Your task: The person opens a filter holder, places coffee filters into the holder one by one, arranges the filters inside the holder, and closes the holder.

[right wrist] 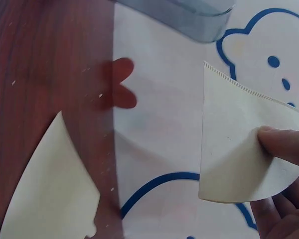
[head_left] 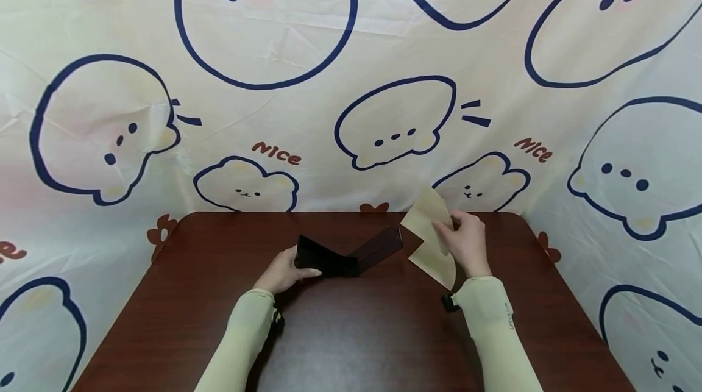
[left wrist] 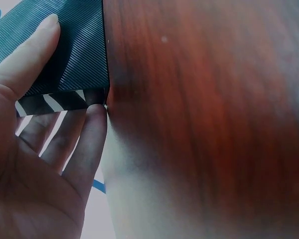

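My left hand (head_left: 282,271) grips a black ribbed box (head_left: 326,259) by its left end, thumb across the ribbed face (left wrist: 79,55) and fingers on the other side. A clear, smoky lid (head_left: 379,249) swings out from the box's right end, and its rounded corner (right wrist: 204,25) shows in the right wrist view. My right hand (head_left: 468,242) pinches a tan cone coffee filter (right wrist: 234,144) with a crimped edge, thumb flat on its face. Below it a second tan coffee filter (right wrist: 55,184) lies on the table. The box's inside is hidden.
The dark brown wooden table (head_left: 351,331) ends at a back edge just beyond both hands. Behind it hangs a pale cloth (head_left: 318,130) printed with blue-outlined cartoon faces, which also covers both sides.
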Motion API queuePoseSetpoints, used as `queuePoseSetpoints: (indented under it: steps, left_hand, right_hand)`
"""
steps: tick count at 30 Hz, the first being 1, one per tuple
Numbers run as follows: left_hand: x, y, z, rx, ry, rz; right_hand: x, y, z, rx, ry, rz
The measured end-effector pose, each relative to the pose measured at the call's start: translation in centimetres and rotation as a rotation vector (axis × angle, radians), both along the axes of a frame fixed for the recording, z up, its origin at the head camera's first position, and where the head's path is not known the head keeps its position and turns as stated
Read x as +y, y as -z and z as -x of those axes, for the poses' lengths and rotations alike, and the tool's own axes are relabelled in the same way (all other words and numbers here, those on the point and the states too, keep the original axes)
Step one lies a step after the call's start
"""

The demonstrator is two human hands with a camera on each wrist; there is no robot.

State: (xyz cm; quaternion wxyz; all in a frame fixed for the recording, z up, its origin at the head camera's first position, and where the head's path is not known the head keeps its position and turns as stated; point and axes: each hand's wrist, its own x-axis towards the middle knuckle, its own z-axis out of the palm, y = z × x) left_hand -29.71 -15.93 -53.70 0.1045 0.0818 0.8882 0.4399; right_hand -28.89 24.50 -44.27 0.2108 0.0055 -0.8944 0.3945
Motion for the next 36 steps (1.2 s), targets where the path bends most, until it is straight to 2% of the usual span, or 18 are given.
queuePoseSetpoints:
  steps: [5, 14, 21, 25, 36]
  left_hand:
    - [-0.1, 0.1, -0.1, -0.019, 0.002, 0.0]
    - [-0.1, 0.1, 0.0, 0.004, 0.015, 0.002]
    - [0.0, 0.1, 0.0, -0.001, 0.006, 0.004]
    - [0.1, 0.1, 0.0, -0.004, 0.002, 0.001]
    - [0.2, -0.2, -0.1, -0.006, 0.01, 0.007]
  right_hand:
    - [-1.0, -0.9, 0.1, 0.05, -0.033, 0.033]
    - [-2.1, -2.2, 0.4, 0.117, -0.103, 0.082]
    - [-3.8, -3.0, 0.7, 0.147, -0.182, 0.029]
    - [-5.0, -3.2, 0.8, 0.144, -0.217, 0.013]
    - [-8.4, -3.4, 0.7, 0.085, -0.299, 0.081]
